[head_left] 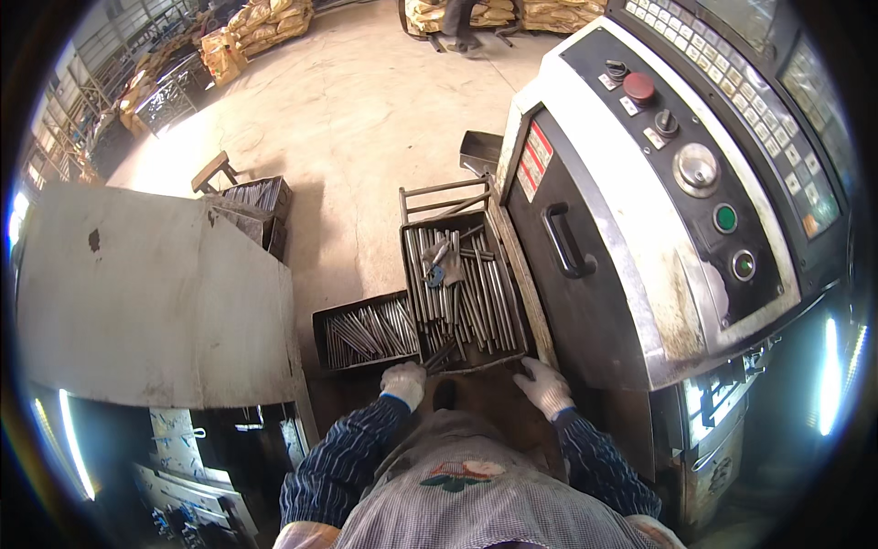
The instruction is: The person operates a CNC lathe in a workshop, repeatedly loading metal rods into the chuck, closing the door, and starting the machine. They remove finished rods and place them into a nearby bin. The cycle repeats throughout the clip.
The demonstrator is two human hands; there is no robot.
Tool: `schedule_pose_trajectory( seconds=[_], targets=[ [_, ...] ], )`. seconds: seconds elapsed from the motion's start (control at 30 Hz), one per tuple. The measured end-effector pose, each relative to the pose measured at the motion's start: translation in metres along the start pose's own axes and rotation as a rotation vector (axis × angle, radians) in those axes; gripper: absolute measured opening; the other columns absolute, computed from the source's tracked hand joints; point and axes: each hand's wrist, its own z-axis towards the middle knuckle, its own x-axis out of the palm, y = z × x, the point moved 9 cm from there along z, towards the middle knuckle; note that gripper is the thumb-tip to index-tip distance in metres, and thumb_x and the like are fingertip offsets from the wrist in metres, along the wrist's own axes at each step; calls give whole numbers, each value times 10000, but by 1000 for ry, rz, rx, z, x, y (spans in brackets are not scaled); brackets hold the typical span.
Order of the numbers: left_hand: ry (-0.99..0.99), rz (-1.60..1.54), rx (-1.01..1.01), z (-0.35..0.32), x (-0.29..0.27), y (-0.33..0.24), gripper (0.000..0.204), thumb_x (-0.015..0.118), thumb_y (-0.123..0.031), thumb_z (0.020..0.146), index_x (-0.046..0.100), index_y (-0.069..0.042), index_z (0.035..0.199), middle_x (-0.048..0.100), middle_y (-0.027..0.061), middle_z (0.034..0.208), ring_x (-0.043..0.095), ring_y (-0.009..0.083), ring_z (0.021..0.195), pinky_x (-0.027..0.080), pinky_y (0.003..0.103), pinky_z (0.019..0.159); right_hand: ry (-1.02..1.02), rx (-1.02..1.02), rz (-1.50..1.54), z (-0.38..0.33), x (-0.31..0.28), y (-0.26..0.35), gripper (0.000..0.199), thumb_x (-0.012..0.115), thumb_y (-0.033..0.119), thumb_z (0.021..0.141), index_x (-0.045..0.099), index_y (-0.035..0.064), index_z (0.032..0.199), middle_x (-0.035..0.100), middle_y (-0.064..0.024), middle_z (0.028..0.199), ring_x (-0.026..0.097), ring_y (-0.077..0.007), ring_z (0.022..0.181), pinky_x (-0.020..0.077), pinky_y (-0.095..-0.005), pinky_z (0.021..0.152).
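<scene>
Both my hands wear white knitted gloves. My left hand is closed beside the near left corner of a metal tray. A few short dark metal rods stick out from its fingers toward the tray. My right hand is at the tray's near right corner, fingers apart, with nothing visible in it. Long steel rods fill the tray, and a micrometer lies on them, next to a crumpled grey rag or glove. Left of it, a lower bin contains shorter rods.
At my right stands a machine with a control panel and a black door handle. A pale metal cabinet is at my left. Beyond it sits another bin of rods. Far off, a person stands near stacked sacks.
</scene>
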Motion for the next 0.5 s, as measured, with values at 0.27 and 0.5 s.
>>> schedule_pose_trajectory(
  seconds=[0.27, 0.5],
  targets=[
    [-176, -405, 71, -10, -11, 36, 364, 706, -396, 848, 692, -154, 1120, 668, 85, 1111, 659, 327, 1087, 548, 468, 898, 82, 298, -161, 155, 76, 34, 1060, 819, 445, 825, 205, 83, 1610, 380, -219, 1594, 431, -375, 1437, 398, -475, 1167],
    [-110, -492, 18, -13, -8, 71, 396, 659, -351, 881, 657, -200, 1247, 652, 86, 1183, 661, 350, 1077, 552, 494, 905, -101, 376, -418, 210, 107, 25, 744, 673, 186, 956, 281, 37, 1571, 525, -234, 1450, 571, -331, 1304, 544, -399, 1024]
  ],
)
